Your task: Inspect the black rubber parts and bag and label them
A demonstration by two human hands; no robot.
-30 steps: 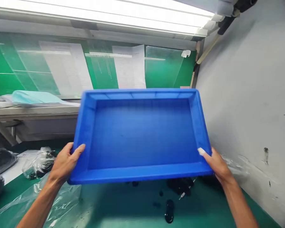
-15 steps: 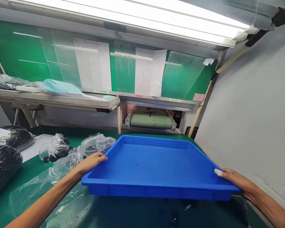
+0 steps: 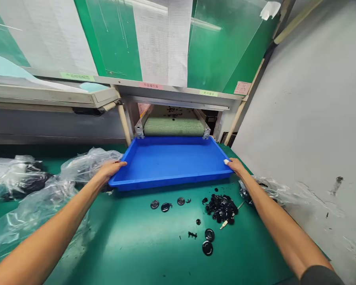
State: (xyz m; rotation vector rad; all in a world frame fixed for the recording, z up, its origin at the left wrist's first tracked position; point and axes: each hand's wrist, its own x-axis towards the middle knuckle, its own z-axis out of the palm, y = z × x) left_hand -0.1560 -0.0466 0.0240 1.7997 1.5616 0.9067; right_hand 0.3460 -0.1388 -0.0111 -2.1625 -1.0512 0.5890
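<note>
A blue plastic tray [image 3: 172, 181], shallow and with nothing in it, is held level between my hands. Its far edge lies beneath the front end of a green conveyor belt [image 3: 174, 127]. My left hand [image 3: 112, 168] is closed on the tray's left rim, thumb over the edge. On the right rim, my right hand [image 3: 236, 165] grips in the same way, with a white wrap on one fingertip. Small dark parts lie on the belt farther back. A heap of black plastic parts [image 3: 222, 208] sits on the green table just in front of the tray's right side.
Several round black parts [image 3: 207, 248] are scattered over the green table [image 3: 130, 245]. Clear plastic bags [image 3: 62, 190] lie at the left, and another bag [image 3: 273, 190] is by the right wall. A metal shelf [image 3: 47, 95] juts out at upper left.
Both hands have pushed the tray forward and lowered it, bringing its far edge under the conveyor. The view has tipped down, so the black parts on the table now show.
</note>
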